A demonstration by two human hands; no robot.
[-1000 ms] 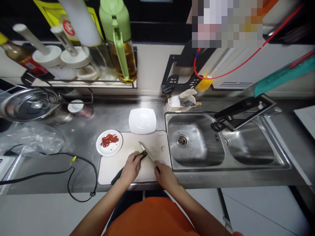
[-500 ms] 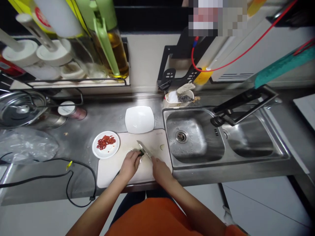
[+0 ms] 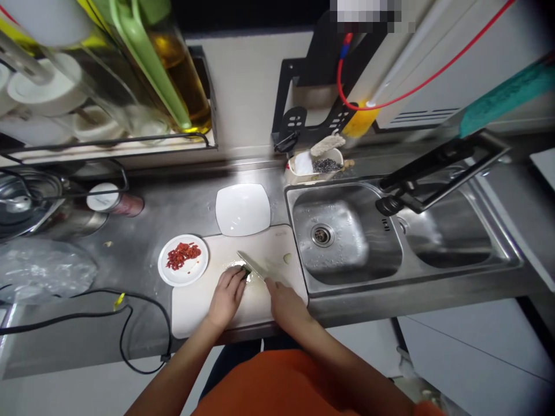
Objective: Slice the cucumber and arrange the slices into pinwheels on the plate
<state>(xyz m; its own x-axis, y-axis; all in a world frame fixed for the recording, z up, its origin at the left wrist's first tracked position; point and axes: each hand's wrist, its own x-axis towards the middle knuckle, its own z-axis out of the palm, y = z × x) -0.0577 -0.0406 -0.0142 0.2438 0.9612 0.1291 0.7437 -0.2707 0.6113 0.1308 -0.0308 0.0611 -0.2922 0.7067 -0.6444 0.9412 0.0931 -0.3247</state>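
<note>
Slicing at board (image 3: 195,309) centre | left hand (image 3: 226,294) curled, pinning chilli (image 3: 245,270) | right hand (image 3: 284,300) clamped on knife (image 3: 252,266), blade at chilli's tip | next cut, I'd say: needs left hand inched back.

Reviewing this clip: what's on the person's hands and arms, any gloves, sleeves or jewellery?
Nothing: the left hand and right hand are bare, without gloves, and the forearms are uncovered down to the frame's edge. No ring, watch or band shows. An orange top covers the torso.
</note>
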